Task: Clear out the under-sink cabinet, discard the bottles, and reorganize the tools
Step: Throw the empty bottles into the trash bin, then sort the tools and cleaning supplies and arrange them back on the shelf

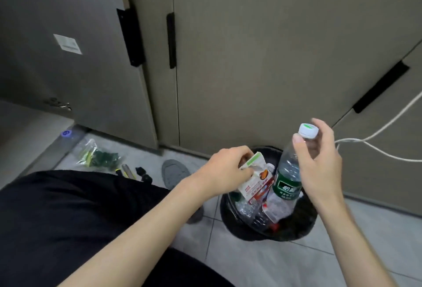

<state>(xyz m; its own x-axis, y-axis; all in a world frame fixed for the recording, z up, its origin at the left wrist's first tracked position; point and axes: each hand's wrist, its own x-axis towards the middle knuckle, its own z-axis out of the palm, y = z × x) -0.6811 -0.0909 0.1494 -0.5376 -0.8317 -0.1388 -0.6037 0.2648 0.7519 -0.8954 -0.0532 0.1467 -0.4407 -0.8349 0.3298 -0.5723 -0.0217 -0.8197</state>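
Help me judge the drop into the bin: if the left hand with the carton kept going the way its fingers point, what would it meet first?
Probably the water bottle in the right hand: the left hand and carton point at it over the bin. Depth unclear.

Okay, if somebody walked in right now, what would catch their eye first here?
Probably the clear water bottle with its green label, held upright by the right hand over the black bin. Next, the carton gripped by the left hand above that bin's left side.
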